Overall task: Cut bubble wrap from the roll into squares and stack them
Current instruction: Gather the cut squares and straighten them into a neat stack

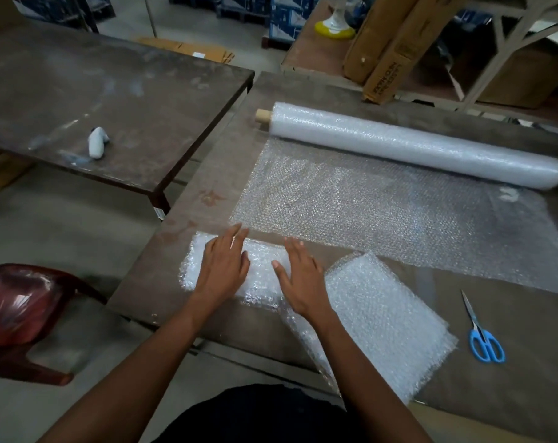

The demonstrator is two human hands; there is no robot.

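A stack of cut bubble wrap squares (pixel 261 270) lies near the left front corner of the brown table (pixel 207 199). My left hand (pixel 225 266) and my right hand (pixel 300 276) press flat on it, fingers straight. Another cut piece (pixel 376 318) lies just to the right, tilted and reaching past the table's front edge. The bubble wrap roll (pixel 415 143) rests at the back on a wooden core, its unrolled sheet (pixel 383 212) spread toward me. Blue-handled scissors (pixel 482 334) lie on the table at the right.
A second dark table (pixel 95 91) stands to the left with a small white object (pixel 97 142) on it. A red plastic chair (pixel 22 308) sits at the lower left. Cardboard boxes (pixel 392 49) and wooden racks stand behind the roll.
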